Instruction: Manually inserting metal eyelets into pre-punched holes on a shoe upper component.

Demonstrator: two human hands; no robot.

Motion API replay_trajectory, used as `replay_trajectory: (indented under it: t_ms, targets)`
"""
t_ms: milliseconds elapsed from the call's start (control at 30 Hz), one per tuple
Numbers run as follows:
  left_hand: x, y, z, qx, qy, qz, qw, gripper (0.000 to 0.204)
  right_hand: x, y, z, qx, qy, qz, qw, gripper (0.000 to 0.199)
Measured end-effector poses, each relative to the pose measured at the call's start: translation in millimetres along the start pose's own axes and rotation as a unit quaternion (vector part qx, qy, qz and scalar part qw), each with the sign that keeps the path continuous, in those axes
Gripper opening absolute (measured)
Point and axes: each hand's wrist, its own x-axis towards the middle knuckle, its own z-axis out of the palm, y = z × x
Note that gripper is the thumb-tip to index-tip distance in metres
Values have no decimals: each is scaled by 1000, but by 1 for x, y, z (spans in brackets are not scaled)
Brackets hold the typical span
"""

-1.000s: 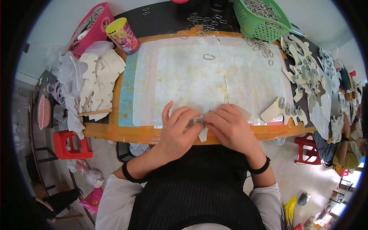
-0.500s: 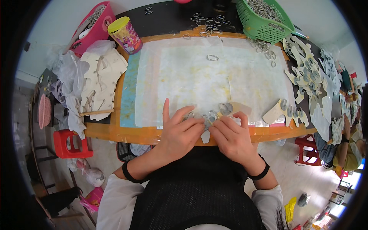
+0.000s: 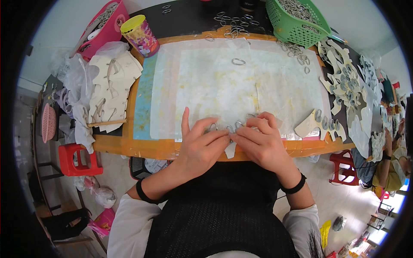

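At the table's front edge, my left hand (image 3: 201, 144) and my right hand (image 3: 263, 139) pinch a pale, cut-out piece (image 3: 231, 150) between their fingertips. One tab of it points down toward me, and most of the rest is hidden under my fingers. Oval metal rings (image 3: 230, 129) show on it, around the fingertips. My left index finger stands raised while the others close on the piece. To the right of my right hand lies a similar cream piece (image 3: 305, 127) with several grey-looking rings along its strips. A single oval ring (image 3: 238, 62) rests mid-sheet.
Whitish stained sheets (image 3: 206, 86) cover the table. Loose rings (image 3: 234, 26) lie at the far edge, near a green basket (image 3: 297, 23) of rings. At left are a pink basket (image 3: 103, 28), a yellow-lidded canister (image 3: 141, 36) and stacked cream pieces (image 3: 114, 86). Ringed pieces (image 3: 344, 77) pile at right.
My right hand has turned and slid slightly over the piece, covering the right part and ring that showed before. The left hand keeps its pinch in nearly the same place.
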Motion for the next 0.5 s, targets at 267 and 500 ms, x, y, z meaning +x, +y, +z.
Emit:
replay_trajectory:
  t_ms: [267, 500]
  targets:
    - [1, 0, -6, 17, -21, 1, 1000, 11, -2, -5, -3, -66, 24, -53, 996, 18]
    - [3, -2, -7, 8, -36, 24, 999, 12, -6, -4, -5, -22, -11, -15, 1000, 24]
